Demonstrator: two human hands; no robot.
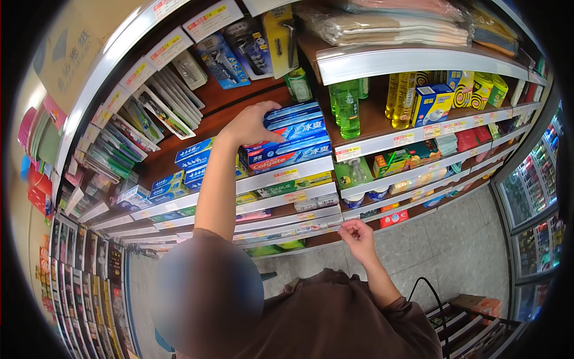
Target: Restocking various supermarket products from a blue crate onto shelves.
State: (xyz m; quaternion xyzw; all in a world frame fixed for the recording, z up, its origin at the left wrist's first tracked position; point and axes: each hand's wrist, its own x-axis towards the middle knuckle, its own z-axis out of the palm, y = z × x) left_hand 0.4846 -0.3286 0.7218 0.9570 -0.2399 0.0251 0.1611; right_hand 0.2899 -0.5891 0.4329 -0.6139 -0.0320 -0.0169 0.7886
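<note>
My left hand reaches over a shelf and grips the left end of blue and red Colgate toothpaste boxes, thumb on the front side and fingers at the back. The boxes lie stacked in rows behind the shelf's front edge. Lower right, my right hand is held in front of the lower shelf edges, fingers curled in, with no object visible in it. Left of the Colgate boxes stand other blue toothpaste boxes, partly behind my left forearm. A green bottle stands just behind the Colgate stack.
Packaged toothbrushes and carded razors are at the upper left. To the right are green bottles, yellow bottles and a mosquito-coil box. Price-tag rails edge the shelves. A slatted rack and glass-door coolers stand at the right.
</note>
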